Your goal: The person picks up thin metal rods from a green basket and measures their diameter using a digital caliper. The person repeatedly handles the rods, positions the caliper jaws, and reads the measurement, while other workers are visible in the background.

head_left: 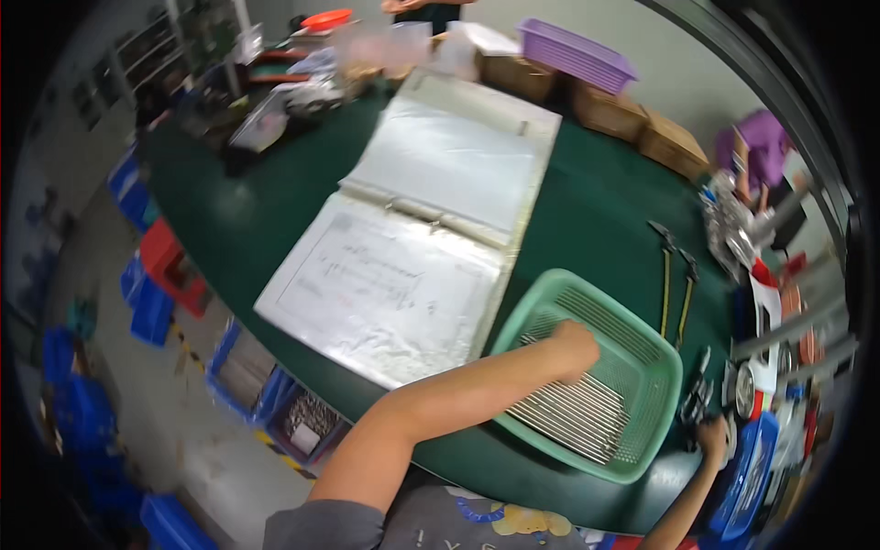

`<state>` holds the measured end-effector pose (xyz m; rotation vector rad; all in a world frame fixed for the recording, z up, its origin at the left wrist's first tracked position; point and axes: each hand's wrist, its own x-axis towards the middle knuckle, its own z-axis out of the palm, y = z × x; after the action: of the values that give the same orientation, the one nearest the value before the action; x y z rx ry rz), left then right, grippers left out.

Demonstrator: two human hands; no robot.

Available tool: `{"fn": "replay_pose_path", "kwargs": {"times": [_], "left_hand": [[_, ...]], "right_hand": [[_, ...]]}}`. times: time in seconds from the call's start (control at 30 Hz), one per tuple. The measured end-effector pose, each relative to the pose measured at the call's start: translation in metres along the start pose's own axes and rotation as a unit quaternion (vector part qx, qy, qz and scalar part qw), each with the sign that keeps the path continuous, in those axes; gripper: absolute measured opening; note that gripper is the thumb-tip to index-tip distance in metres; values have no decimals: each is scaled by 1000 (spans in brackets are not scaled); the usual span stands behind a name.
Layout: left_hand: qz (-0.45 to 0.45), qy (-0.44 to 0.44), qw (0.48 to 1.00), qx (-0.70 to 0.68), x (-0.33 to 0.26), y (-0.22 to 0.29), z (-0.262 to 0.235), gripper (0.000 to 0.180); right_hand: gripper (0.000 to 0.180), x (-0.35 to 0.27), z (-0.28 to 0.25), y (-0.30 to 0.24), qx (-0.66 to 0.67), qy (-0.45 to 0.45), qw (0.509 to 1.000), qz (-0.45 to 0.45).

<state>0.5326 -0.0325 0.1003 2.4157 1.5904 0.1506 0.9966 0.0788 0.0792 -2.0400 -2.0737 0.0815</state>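
My left hand (575, 351) reaches across my body into a green plastic basket (662, 403). Its fingers are curled down, and whatever they close on is hidden beneath the hand. Thin metal rods (573, 417) lie side by side on the basket's floor, just below that hand. Off to the right of the basket, my right hand (712, 438) is closed beside a dark metal tool or fixture (698, 394) at the table's edge. What it grips is too small and blurred to make out.
An open ring binder (394, 289) with sleeved pages lies left of the basket. Two yellow-handled tools (666, 284) rest beyond it. Cardboard boxes (674, 142) and a purple basket (577, 57) line the back. A blue tray (752, 477) sits far right. Two other people stand farther off.
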Motion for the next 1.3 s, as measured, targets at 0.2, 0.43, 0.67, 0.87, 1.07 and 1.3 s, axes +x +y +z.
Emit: {"fn": "replay_pose_path", "kwargs": {"times": [0.2, 0.43, 0.67, 0.87, 1.07, 1.3], "left_hand": [[-32, -104, 994, -28, -3, -5, -15, 21], [-21, -32, 999, -11, 0, -5, 1, 16], [30, 54, 998, 20, -7, -4, -11, 9], [96, 214, 931, -280, -13, -3, -33, 10], [24, 283, 629, -724, -3, -15, -47, 16], [-90, 251, 521, -811, 2, -16, -42, 19]], "right_hand": [[33, 24, 19, 6, 143, -14, 989, 32], [41, 34, 18, -5, 122, -77, 987, 68], [20, 1, -10, -54, 168, -140, 966, 140], [16, -6, -9, -48, 282, -102, 936, 183], [14, 7, 20, -9, 354, -29, 913, 203], [23, -2, 9, 28, 658, 107, 718, 201]]}}
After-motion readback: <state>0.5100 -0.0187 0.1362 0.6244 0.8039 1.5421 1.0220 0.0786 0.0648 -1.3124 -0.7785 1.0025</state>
